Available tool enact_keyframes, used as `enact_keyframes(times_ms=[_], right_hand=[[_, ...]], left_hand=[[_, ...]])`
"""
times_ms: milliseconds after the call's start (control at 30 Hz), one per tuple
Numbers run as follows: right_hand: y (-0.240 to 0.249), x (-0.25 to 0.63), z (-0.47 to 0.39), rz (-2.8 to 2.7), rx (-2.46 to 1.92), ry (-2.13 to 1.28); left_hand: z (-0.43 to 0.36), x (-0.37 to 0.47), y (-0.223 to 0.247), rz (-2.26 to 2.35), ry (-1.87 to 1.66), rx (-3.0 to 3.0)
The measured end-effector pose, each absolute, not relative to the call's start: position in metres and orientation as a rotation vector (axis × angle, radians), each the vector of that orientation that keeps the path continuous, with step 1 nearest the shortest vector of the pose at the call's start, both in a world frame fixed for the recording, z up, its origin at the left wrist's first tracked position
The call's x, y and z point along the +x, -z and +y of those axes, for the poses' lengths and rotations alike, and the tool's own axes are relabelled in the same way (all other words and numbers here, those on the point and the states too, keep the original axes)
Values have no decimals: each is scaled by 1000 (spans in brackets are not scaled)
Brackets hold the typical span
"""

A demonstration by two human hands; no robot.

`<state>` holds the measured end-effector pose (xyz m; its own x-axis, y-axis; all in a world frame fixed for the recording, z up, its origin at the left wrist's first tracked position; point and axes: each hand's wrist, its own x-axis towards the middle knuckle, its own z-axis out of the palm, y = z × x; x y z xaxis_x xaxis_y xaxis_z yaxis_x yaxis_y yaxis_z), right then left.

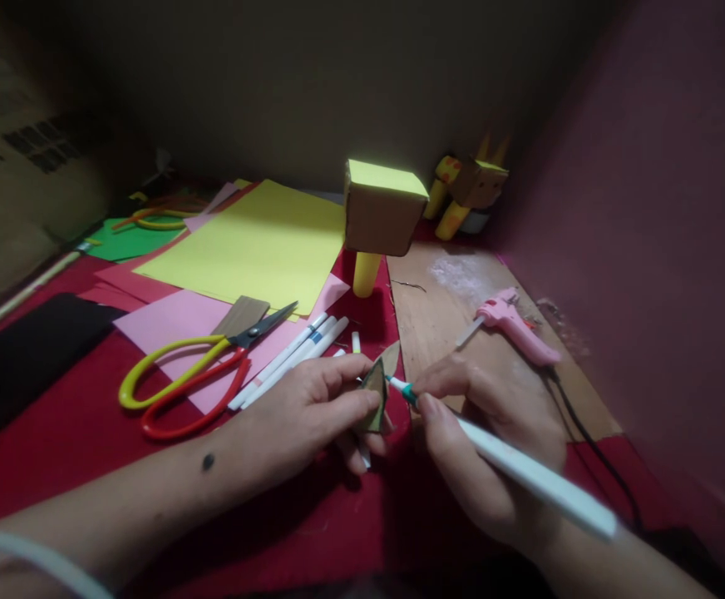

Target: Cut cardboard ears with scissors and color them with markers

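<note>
Between its thumb and fingers, my left hand [325, 408] pinches a small cardboard piece [373, 395] with dark green edges, at the lower middle. A pale pointed piece [390, 358] shows just behind it. My right hand [493, 441] is closed around a white marker [537, 474] with a teal collar, its tip at the cardboard piece's right edge. White markers [293, 358] lie beyond my left hand, beside scissors [213, 366] with yellow and red handles.
Yellow paper [256, 241] lies over pink and red sheets. A cardboard box on a yellow tube [367, 274] stands behind. A pink glue gun [518, 329] with a black cable rests on a wooden board [425, 333]. A cardboard animal figure [480, 187] stands at the back right.
</note>
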<state>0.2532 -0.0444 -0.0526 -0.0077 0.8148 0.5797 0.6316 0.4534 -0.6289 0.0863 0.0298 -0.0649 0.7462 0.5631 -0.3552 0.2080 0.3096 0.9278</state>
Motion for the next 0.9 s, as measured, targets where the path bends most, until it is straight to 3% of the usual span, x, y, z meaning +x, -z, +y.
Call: enact_keyframes(times_ms=[900], right_hand=[[53,250,-41,-1672,-1266,-159]], left_hand=[[26,89,60,683,-290,1271]])
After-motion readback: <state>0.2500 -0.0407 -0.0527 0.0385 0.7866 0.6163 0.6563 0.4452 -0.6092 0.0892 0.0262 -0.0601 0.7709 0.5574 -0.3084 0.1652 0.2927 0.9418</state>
